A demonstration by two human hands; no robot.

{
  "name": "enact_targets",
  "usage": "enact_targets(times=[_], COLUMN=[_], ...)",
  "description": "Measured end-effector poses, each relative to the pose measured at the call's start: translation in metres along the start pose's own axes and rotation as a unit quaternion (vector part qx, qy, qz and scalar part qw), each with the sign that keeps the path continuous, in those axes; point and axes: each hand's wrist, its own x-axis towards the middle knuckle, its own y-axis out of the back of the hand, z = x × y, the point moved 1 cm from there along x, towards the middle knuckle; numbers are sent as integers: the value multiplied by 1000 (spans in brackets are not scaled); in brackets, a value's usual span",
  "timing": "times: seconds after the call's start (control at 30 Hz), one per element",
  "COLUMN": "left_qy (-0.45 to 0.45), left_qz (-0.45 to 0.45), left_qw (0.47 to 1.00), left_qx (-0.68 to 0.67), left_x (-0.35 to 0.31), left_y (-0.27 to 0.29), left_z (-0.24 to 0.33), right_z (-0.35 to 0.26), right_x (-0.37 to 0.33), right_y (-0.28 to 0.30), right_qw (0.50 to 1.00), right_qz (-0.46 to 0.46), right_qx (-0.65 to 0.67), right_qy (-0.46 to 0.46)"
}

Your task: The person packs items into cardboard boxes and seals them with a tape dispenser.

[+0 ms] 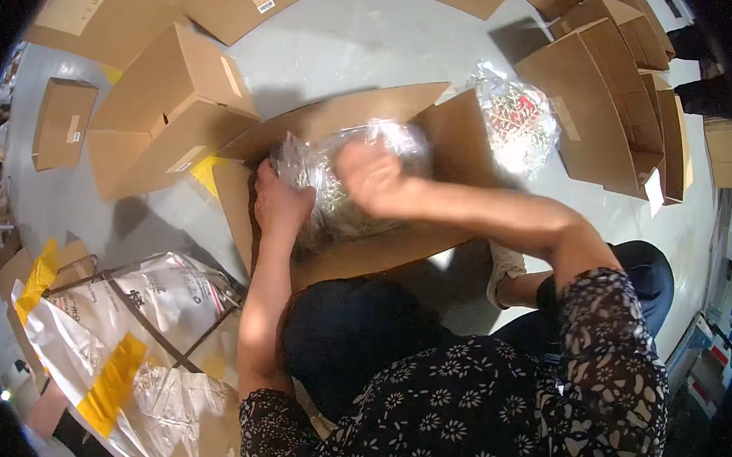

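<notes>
In front of me an open cardboard box holds a clear plastic bag packed with shiny, silvery or pale pieces too fine to make out. My left hand grips the bag's left side, its fingers down by the box wall and the thumb over the plastic. Over the middle of the bag, my right hand is smeared by motion; it looks curled, but its fingers do not show clearly. Beyond the box's right side, another clear bag of gold-toned and red pieces lies on the floor.
Open cardboard boxes stand at the left and right; a smaller carton is farther left. A white strapped sack with yellow tape lies near left. Grey floor shows between them. My knees flank the box's near side.
</notes>
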Motion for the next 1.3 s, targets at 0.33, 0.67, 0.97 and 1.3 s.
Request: enact_targets(times=[0.33, 0.67, 0.97, 1.3], left_qy=[13, 2, -32, -9], left_qz=[-5, 11, 8, 1], left_qw=[1000, 1000, 999, 1000], left_qx=[-7, 3, -3, 27], left_x=[-1, -2, -3, -6], left_y=[-4, -7, -17, -18], left_z=[8, 29, 48, 50], right_z=[-95, -54, -128, -114], right_x=[26, -6, 13, -11], right_y=[55, 20, 48, 39], right_qw=[460, -483, -497, -584], right_qz=[387, 118, 142, 31], right_qx=[-763, -865, -853, -811], right_qy=[237, -73, -73, -8])
